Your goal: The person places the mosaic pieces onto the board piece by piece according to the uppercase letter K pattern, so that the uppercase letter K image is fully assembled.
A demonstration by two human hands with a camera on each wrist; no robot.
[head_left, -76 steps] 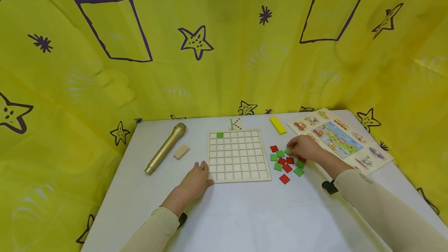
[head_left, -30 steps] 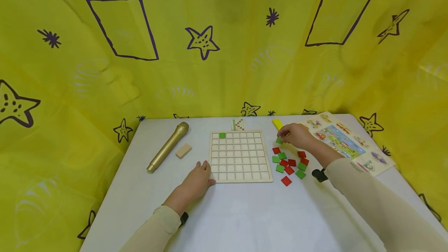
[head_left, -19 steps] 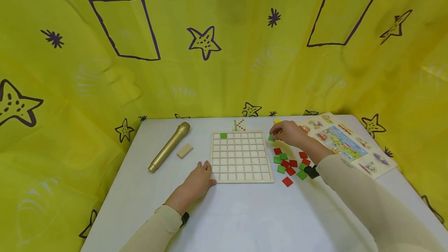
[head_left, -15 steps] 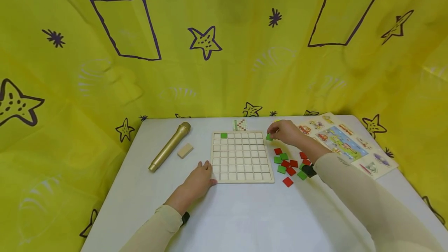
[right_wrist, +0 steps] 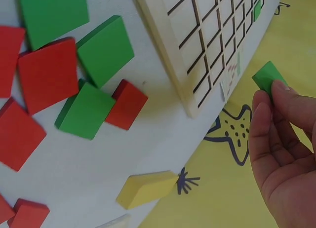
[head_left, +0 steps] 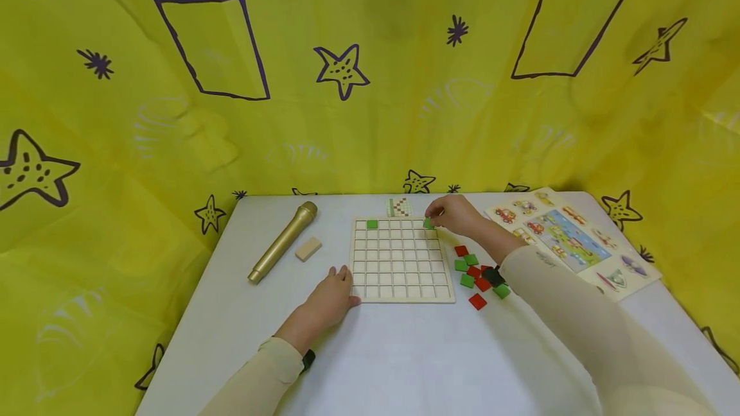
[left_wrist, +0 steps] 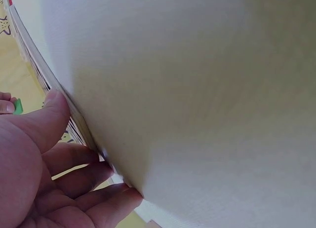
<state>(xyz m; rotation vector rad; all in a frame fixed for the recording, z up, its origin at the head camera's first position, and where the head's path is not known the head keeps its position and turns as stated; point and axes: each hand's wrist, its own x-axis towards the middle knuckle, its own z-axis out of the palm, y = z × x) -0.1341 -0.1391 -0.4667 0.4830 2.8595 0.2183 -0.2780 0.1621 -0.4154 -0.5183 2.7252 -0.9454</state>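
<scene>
A wooden grid board [head_left: 403, 262] lies on the white table, one green tile [head_left: 372, 224] set in its far row near the left. My left hand [head_left: 328, 302] grips the board's near left corner, thumb on the front edge and fingers along the left side. Between thumb and fingertips, my right hand [head_left: 457, 216] pinches another green tile [right_wrist: 269, 76] over the far right corner of the board. In the right wrist view that tile is tilted and raised above the table. Loose red and green tiles [head_left: 477, 302] lie right of the board, partly hidden by the right wrist.
Behind the board is a small pattern card [head_left: 399, 207]. To the left lie a gold microphone [head_left: 283, 242] and a plain wooden block [head_left: 308, 249]. A picture puzzle board [head_left: 569, 239] sits at right. A yellow block [right_wrist: 147, 188] shows in the right wrist view.
My right hand picked a green tile from the loose ones and carried it left, past the yellow block, to over the board's far right corner. The left hand has stayed at its corner.
</scene>
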